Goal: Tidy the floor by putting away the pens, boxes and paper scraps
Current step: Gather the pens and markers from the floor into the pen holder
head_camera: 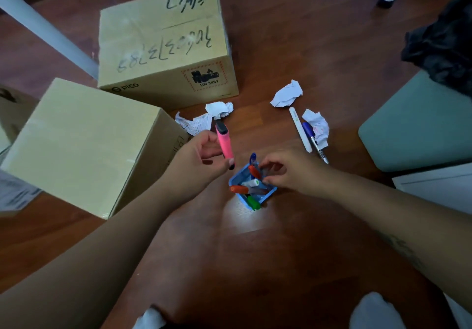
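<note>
Head view: left hand [201, 156] fingers [213, 147] pinch a pink highlighter [224, 139], held tilted just up-left of the blue pen holder [269, 193] on the floor [293, 34]. Right hand [291, 172] fingers curl over the holder's rim among its pens; can't tell if they grip anything. A white pen [301, 129] and a blue pen [312, 135] lie by a paper scrap [319, 124] to the right; near box [76, 144] and far box [163, 42] are on the left.

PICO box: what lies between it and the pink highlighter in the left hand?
Crumpled paper scraps on the floor, near the PICO box; the cap of the highlighter in the left hand overlaps them in the head view.
</note>
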`<state>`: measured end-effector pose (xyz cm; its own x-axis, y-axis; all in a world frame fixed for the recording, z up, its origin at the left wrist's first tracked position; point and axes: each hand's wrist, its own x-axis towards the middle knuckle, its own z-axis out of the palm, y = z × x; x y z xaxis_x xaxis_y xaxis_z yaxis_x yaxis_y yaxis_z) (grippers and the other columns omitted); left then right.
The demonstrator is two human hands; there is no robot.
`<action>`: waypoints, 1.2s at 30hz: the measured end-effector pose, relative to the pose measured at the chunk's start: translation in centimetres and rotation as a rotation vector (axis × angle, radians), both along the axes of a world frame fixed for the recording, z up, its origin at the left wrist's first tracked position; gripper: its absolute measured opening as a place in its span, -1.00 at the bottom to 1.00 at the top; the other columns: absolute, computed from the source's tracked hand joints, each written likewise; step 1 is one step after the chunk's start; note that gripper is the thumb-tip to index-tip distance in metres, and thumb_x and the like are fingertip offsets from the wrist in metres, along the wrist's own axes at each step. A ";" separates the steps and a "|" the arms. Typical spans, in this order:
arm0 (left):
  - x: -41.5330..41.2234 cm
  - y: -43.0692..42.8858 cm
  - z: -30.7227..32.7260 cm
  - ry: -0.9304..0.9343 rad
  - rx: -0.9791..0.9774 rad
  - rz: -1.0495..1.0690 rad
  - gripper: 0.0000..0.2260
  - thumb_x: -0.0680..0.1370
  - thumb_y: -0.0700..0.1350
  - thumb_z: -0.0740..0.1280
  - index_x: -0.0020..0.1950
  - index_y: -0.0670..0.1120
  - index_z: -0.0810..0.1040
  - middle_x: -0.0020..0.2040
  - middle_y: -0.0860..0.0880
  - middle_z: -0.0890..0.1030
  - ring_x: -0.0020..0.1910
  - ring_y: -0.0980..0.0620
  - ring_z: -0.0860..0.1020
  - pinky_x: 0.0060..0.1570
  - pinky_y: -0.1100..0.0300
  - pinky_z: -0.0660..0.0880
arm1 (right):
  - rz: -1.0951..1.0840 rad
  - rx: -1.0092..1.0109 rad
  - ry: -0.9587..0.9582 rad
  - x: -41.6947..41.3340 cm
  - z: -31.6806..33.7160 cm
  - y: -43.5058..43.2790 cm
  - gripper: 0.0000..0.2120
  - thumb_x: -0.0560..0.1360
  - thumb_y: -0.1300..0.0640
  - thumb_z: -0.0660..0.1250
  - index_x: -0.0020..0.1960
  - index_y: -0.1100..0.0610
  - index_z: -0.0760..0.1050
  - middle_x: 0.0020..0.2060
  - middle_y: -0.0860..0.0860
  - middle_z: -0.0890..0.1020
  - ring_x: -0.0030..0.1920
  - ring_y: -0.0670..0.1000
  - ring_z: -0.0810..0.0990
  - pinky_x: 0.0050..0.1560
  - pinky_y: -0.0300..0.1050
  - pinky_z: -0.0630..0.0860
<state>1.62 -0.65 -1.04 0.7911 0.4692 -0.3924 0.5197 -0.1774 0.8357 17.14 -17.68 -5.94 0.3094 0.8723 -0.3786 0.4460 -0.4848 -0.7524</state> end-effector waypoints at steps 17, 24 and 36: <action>1.2 -1.3 -4.1 0.156 -0.065 0.071 -0.79 0.56 -0.13 0.40 0.18 0.00 0.55 0.04 0.05 0.62 0.02 0.04 0.62 -0.24 0.35 0.58 | -0.360 -0.107 0.169 4.6 -2.7 -4.4 -0.62 0.32 0.03 0.58 0.08 0.04 0.56 -0.07 0.01 0.65 -0.05 -0.02 0.63 0.06 -0.09 0.55; 1.2 0.9 -7.9 0.332 0.230 0.069 -0.79 0.60 -0.15 0.31 0.22 0.02 0.53 0.14 0.02 0.57 0.05 0.08 0.52 -0.18 0.29 0.44 | -0.390 -0.174 -0.040 3.7 -5.5 -5.1 -0.77 0.45 0.10 0.47 0.08 0.09 0.56 -0.06 0.00 0.64 -0.07 -0.04 0.60 -0.05 -0.13 0.53; 2.0 1.7 -13.6 0.386 0.438 -0.125 -0.83 0.46 -0.17 0.45 -0.01 -0.07 0.52 -0.13 -0.05 0.55 -0.15 -0.06 0.54 -0.19 0.13 0.49 | -0.499 -0.308 -0.518 3.5 -9.0 -1.4 -0.76 0.55 0.04 0.34 0.15 0.14 0.51 0.04 0.11 0.57 -0.01 0.12 0.60 -0.08 0.03 0.57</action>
<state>3.65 1.05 -14.61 0.6890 0.5650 -0.4539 0.7247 -0.5418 0.4257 20.67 -19.12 -14.96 0.8407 0.4626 -0.2814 0.3780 -0.8736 -0.3066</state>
